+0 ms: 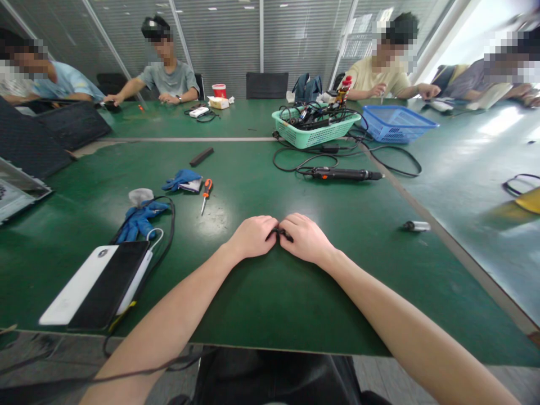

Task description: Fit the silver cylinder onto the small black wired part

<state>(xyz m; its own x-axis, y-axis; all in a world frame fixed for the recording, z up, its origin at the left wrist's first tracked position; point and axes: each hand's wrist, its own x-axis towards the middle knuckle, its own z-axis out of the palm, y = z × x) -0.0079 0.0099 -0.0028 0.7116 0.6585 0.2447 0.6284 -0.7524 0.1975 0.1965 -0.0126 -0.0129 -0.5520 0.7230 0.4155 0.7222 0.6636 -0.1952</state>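
Both my hands meet over the middle of the green table (270,304), fingers curled and knuckles up. My left hand (256,235) and my right hand (306,237) grip a small black object (277,230) between them. Only a thin dark part of it shows in the gap, so its kind is hidden. An orange-handled screwdriver (206,190) lies to the left, beyond my left hand. Past my right hand rests a black electric screwdriver (346,174) with its cable. A small silver-and-black cylindrical piece (417,226) lies farther right.
At left lie blue gloves (141,219), a white and black phone-like slab (95,284) and a dark bar (201,157). A green basket (316,136) of cables and a blue basket (396,126) stand at the back. Several people sit around the table.
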